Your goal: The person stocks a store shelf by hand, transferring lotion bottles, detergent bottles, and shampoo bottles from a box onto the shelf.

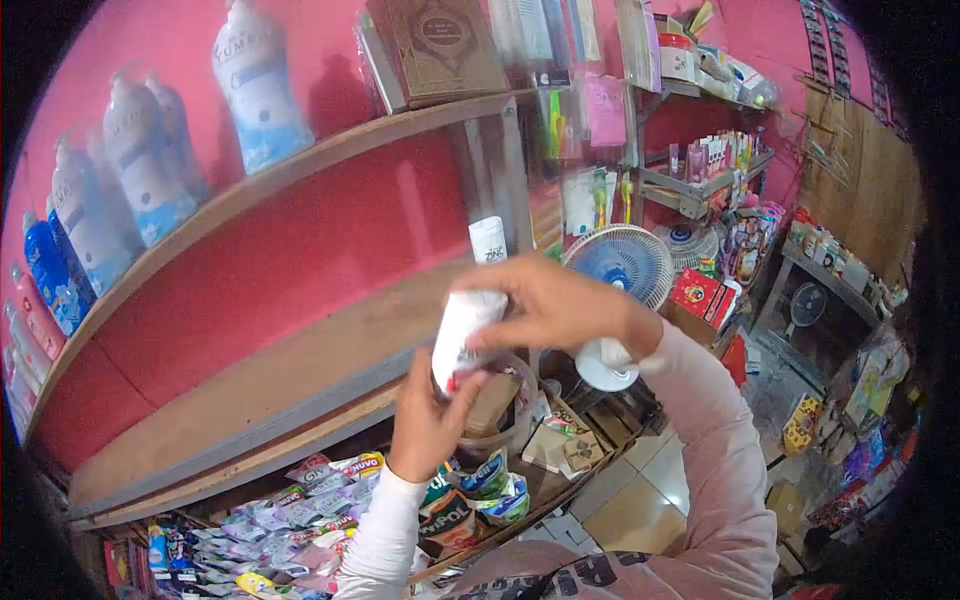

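Left hand (425, 425) gripping the lower end of a tilted white bottle (455, 335), right hand (535, 300) holding its upper part, second bottle (487, 240) just beyond, wooden shelf (250, 375) alongside

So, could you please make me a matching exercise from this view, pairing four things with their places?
Things:
1. White plastic bottle with a red mark
2. White bottle labelled ZINC
3. Brown ornamented hardcover book
4. Larger round fan with a blue centre

Places:
A. On the upper wooden shelf
B. To the right of the shelves, above the right forearm in the picture
C. Between the left hand and right hand
D. Just above the right hand in the picture, its base hidden

Pairs: 1-C, 2-D, 3-A, 4-B
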### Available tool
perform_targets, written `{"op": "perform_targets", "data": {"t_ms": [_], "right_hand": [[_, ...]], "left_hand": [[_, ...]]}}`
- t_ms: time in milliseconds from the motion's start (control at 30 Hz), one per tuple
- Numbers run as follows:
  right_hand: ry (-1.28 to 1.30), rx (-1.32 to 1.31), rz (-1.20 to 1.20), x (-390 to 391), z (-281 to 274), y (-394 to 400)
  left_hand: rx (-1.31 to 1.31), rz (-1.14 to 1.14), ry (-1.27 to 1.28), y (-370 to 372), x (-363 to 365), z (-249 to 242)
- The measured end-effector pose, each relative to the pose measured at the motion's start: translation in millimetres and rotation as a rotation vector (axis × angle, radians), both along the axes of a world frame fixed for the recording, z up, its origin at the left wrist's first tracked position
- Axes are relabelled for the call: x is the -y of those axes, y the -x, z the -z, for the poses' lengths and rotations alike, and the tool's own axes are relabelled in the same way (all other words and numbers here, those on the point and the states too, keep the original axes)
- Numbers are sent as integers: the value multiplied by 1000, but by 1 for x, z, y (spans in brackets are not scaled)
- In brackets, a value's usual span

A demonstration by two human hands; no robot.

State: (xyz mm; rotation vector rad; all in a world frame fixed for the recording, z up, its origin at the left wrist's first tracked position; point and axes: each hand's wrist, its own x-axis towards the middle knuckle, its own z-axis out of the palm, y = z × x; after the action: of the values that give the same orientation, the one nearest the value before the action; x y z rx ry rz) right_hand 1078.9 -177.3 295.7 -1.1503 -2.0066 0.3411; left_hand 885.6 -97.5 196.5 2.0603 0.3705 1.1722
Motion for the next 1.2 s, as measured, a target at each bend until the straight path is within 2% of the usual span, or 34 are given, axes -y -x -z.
{"op": "perform_targets", "data": {"t_ms": [67,133,167,233,267,333,400,500,567,600,700,800,967,1000,1200], "right_hand": [[-64,-21,-7,-13,-16,-11],[-89,-16,41,-20,-40,-18],[-258,164,145,-28,-49,-25],[-416,109,181,-54,-57,-39],[-408,129,213,-64,-61,-46],[-397,168,280,-84,-70,-59],[-339,227,296,-107,-75,-76],[-289,329,373,-139,-69,-97],[-175,366,416,-156,-70,-104],[-221,396,485,-161,-64,-108],[-104,490,519,-188,-58,-126],[96,584,532,-210,-54,-139],[234,583,647,-195,-56,-114],[236,670,623,-213,-48,-126],[311,638,525,-231,-28,-138]], "left_hand": [[-10,-86,-89,-8,-21,-5],[-37,-174,-294,-15,-42,-25],[-44,-224,-369,-20,-56,-29],[-42,-342,-478,-28,-75,-39],[-40,-401,-537,-31,-82,-42],[-107,-393,-491,-37,-97,-42],[-189,-415,-481,-44,-106,-38],[-309,-329,-364,-43,-94,-45],[-269,-276,-334,-40,-88,-40],[-248,-250,-321,-36,-85,-37],[-229,-204,-378,-21,-69,-37],[-237,-162,-305,-4,-57,-37],[-259,-187,-300,14,-39,-38],[-249,-183,-315,16,-38,-38],[-267,-186,-275,20,-27,-42]]}}
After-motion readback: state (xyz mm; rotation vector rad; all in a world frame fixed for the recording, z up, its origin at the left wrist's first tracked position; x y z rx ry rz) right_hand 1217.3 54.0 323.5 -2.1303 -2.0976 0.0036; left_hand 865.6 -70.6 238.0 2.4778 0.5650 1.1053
